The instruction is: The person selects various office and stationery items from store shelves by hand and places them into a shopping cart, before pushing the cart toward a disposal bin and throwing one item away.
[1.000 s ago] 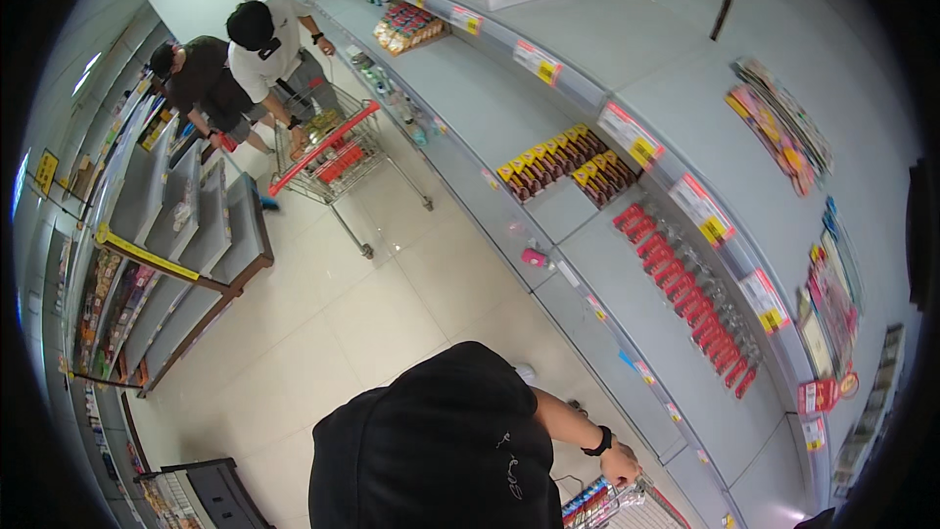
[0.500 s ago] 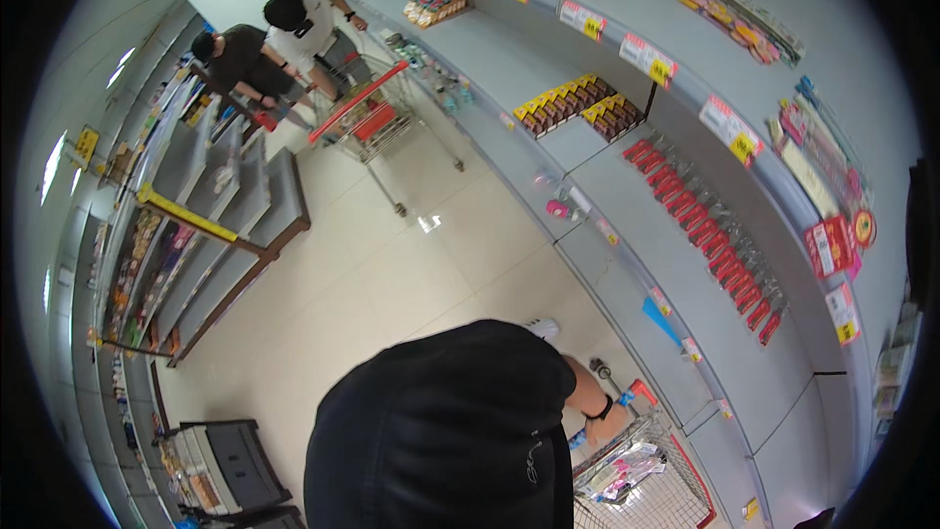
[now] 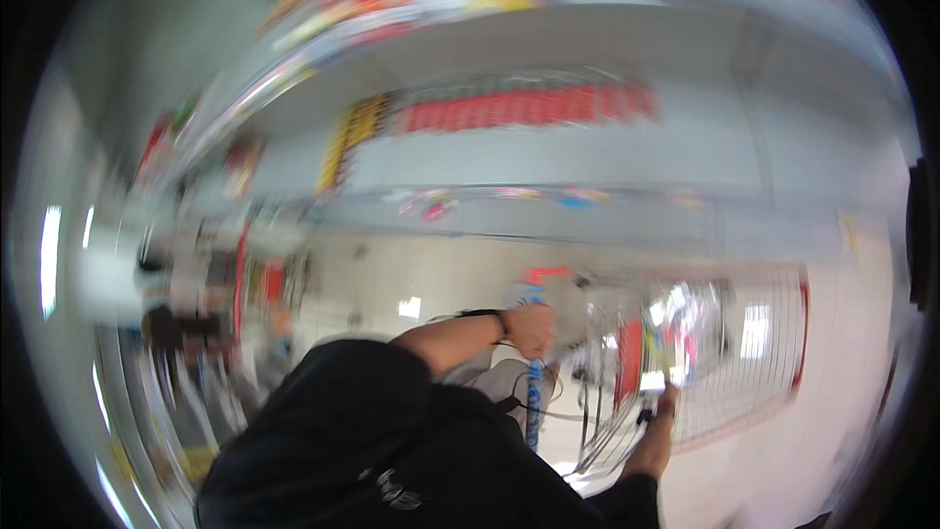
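Note:
My left hand (image 3: 529,331), a black band at its wrist, is closed on the blue-patterned handle (image 3: 534,396) of a shopping cart (image 3: 800,333). My right hand (image 3: 662,406) reaches over the cart's wire basket from below, at shiny bagged goods (image 3: 690,323) with pink and yellow-green parts, beside a red panel (image 3: 630,360). Motion smears its fingers, so their grip is unclear.
Grey shelving (image 3: 715,167) spans the upper view, with blurred red packs (image 3: 524,108) and yellow boxes (image 3: 357,137). At left are two blurred people (image 3: 181,328) by another red-trimmed cart (image 3: 274,284). Pale tiled floor (image 3: 362,274) lies between.
The view has swung round sharply: the shelving has moved from the right to across the top, the other people lower left. More of my cart shows, and my right hand has appeared over it.

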A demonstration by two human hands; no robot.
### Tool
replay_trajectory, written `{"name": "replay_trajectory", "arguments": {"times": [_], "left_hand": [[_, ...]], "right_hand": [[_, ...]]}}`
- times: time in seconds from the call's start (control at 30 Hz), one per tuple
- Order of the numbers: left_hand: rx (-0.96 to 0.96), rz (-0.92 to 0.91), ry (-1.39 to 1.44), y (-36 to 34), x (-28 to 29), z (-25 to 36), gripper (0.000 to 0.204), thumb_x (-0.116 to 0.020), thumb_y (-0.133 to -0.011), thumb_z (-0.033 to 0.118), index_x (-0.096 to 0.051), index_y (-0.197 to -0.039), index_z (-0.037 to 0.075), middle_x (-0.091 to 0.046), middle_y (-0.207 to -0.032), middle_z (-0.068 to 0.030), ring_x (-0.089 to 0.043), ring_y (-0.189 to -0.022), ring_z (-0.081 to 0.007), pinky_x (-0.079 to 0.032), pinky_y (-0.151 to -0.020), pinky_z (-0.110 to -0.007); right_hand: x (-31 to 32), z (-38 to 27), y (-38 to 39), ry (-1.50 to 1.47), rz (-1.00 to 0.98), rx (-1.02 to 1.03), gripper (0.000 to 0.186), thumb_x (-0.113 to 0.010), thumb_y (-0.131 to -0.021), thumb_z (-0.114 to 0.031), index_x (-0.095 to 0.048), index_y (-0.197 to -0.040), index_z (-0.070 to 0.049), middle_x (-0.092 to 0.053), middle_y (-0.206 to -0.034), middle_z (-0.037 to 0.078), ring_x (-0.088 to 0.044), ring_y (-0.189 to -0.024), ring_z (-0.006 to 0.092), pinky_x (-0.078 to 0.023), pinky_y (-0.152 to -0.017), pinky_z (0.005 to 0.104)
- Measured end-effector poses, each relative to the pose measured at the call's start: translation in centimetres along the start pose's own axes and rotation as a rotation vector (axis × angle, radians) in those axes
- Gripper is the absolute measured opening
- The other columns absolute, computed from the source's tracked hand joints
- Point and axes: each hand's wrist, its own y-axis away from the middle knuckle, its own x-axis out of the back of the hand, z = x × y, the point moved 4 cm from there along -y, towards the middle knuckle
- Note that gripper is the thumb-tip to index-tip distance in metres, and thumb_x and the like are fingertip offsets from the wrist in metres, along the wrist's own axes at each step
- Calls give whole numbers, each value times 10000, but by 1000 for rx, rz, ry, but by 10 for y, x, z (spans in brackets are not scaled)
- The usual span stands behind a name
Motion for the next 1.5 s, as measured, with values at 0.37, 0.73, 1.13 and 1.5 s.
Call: {"name": "replay_trajectory", "arguments": {"times": [0.37, 0.73, 1.13, 1.5], "left_hand": [[-91, -62, -36, -105, 42, -47, 139, -536, -591, 161, -434, -517, 104, -427, -508, -54, -438, -476, -254, -358, -488, -367], [-43, -126, -24, -90, 32, -44, 140, -527, -591, 172, -426, -514, 111, -420, -505, -34, -420, -463, -231, -345, -481, -343], [-53, -92, -15, -95, 44, -68, 141, -515, -590, 172, -409, -519, 113, -401, -518, -42, -424, -472, -223, -353, -485, -341], [-97, 90, -37, -74, 51, -57, 140, -539, -570, 164, -415, -515, 128, -408, -520, -27, -425, -475, -213, -351, -485, -333]], "right_hand": [[-140, -60, -54, 743, 512, -92, 487, -645, -756, -443, -710, -1073, -80, -690, -1078, 147, -355, -1315, 409, -208, -1153, 468], [-185, -106, -68, 1306, 326, -217, 348, -586, -832, -268, -690, -1133, -127, -213, -1565, 66, -181, -1444, 286, -214, -1143, 508], [-192, -86, -85, 1473, 392, -28, 254, -544, -841, -209, -723, -987, -103, -465, -1340, 63, -338, -1342, 251, -183, -1141, 530], [-215, -200, 2, 971, 436, 650, 256, -610, -714, -19, -681, -960, -36, -599, -999, 130, -566, -993, 327, -465, -893, 397]]}}
